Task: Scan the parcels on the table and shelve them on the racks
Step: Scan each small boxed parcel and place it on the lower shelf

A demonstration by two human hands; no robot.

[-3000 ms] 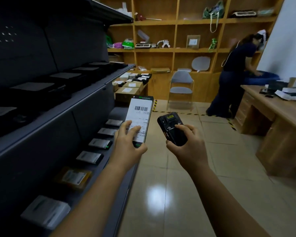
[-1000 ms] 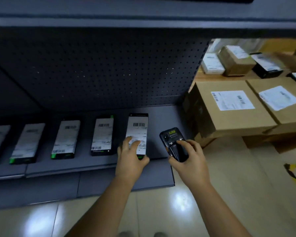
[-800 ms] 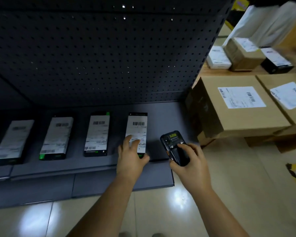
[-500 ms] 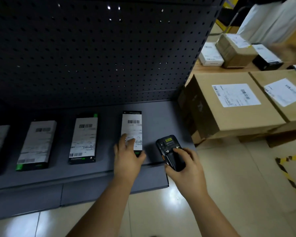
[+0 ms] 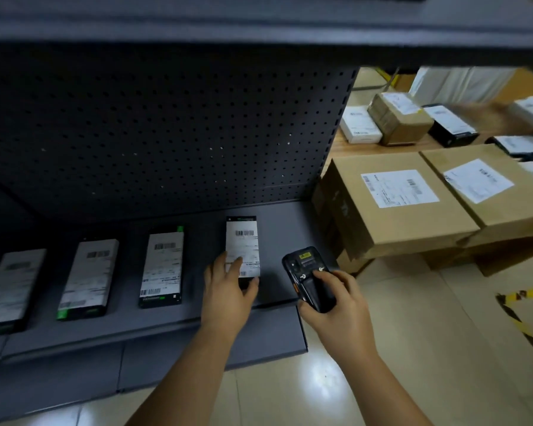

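Parcel looks slim, stiff and light, I'd guess; left grip pinches its 6 o'clock end on the shelf. Right grip holds the scanner at its 3 o'clock.

The left hand holds the near end of a flat black parcel with a white barcode label, fingers on top and thumb at its near corner. The parcel lies flat on a dark grey metal rack shelf, the rightmost in a row with three similar labelled parcels. Just to the right, the right hand grips a black handheld scanner over the shelf's end. Beyond the rack stand two brown cardboard boxes with white labels.
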